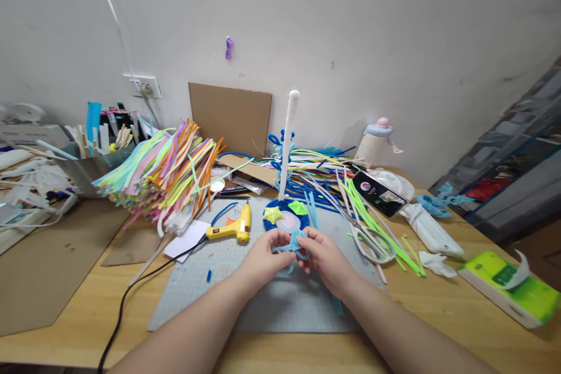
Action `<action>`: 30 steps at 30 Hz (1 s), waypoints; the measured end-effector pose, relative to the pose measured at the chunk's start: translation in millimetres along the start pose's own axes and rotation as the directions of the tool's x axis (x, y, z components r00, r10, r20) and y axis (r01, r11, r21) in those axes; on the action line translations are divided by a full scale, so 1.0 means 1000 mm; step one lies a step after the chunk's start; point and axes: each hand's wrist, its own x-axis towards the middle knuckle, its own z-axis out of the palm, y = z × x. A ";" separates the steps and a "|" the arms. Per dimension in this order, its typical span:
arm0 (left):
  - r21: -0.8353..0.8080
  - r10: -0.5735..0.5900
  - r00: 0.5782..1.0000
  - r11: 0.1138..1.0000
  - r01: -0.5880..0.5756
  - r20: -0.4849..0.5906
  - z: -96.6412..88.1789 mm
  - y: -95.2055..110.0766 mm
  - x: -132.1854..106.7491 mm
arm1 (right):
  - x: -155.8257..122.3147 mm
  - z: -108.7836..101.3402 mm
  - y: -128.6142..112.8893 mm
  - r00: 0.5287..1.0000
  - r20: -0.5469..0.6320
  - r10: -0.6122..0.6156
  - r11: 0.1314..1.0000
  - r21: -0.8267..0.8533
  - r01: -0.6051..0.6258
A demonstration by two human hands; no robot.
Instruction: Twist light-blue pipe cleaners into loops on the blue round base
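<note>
Between my two hands is a small light-blue pipe cleaner piece (pixel 296 241), bent into loops. My left hand (pixel 272 254) pinches its left side, and my right hand (pixel 322 254) grips its right side with thumb and fingers. Just beyond them stands a round dark-blue base (pixel 268 219) with a yellow star (pixel 273 215), a green shape (pixel 298 207) and a pale pink centre. From behind it rises an upright white fuzzy stick (pixel 288 140). Part of the base is hidden by my hands.
A yellow glue gun (pixel 232 228) lies left on the grey cutting mat (pixel 197 298), its black cord trailing forward. Scissors (pixel 372 243) and green pipe cleaners (pixel 401 254) are right. A large pipe cleaner bundle (pixel 169 178), a phone (pixel 379 190) and a tissue pack (pixel 508 286) lie around.
</note>
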 end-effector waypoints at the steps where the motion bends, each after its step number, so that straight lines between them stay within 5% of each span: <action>1: 0.105 0.053 0.998 0.993 -0.049 -0.042 0.001 0.000 0.000 | 0.000 0.000 0.000 1.000 0.002 0.021 1.000 0.005 -0.021; 5: 0.409 0.273 0.960 0.884 -0.225 -0.062 0.000 0.000 -0.003 | 0.000 -0.001 -0.002 0.997 0.022 0.080 0.997 -0.008 -0.080; 8: 0.523 0.321 0.947 0.807 -0.275 0.004 -0.002 0.003 -0.006 | 0.000 -0.001 -0.005 0.996 0.052 0.072 0.997 -0.017 -0.071; 16: 0.589 0.463 0.877 0.675 -0.445 0.133 -0.002 0.008 -0.008 | 0.001 -0.001 -0.003 0.996 0.080 0.047 0.998 -0.034 -0.044; 25: 0.594 0.471 0.870 0.661 -0.458 0.147 -0.005 0.004 -0.007 | 0.002 0.000 0.000 0.999 0.036 0.033 0.998 -0.046 -0.031; 30: 0.565 0.435 0.900 0.746 -0.353 -0.012 -0.002 0.004 -0.006 | -0.001 0.002 -0.004 1.000 0.018 -0.019 0.996 -0.085 0.020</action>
